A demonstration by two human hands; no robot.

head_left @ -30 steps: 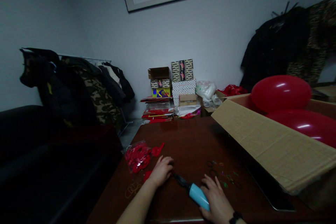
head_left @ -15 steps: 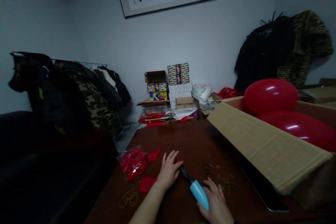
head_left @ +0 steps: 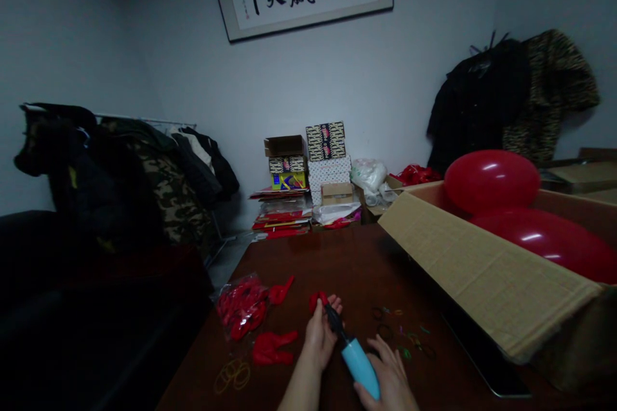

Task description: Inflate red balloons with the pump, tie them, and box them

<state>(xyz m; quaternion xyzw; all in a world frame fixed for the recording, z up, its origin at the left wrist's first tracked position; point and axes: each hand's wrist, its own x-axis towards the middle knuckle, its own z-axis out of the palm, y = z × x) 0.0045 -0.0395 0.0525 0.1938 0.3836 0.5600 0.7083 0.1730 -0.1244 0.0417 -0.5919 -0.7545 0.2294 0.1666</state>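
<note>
A hand balloon pump with a light-blue barrel (head_left: 360,369) and a black nozzle end lies slantwise between my hands. My right hand (head_left: 391,376) is around the barrel, its fingers partly spread along the right side. At the far end of the nozzle sits a small uninflated red balloon (head_left: 315,300). My left hand (head_left: 322,332) is turned palm up under the nozzle tip, its thumb against the balloon; part of the grip is hidden. To the left lie loose red balloons (head_left: 270,348), a clear bag of red balloons (head_left: 243,305) and yellowish rubber bands (head_left: 232,376).
An open cardboard box (head_left: 486,270) holding inflated red balloons (head_left: 491,181) stands on the right of the brown table (head_left: 337,257). A dark flat tablet-like device (head_left: 486,356) lies beside it. Small coloured bands (head_left: 407,337) are scattered right of the pump. Boxes (head_left: 328,170) are stacked beyond the table.
My left hand has turned from palm down to palm up and taken the balloon at the nozzle tip. The loose balloons beside it show more fully. My right hand stays on the pump.
</note>
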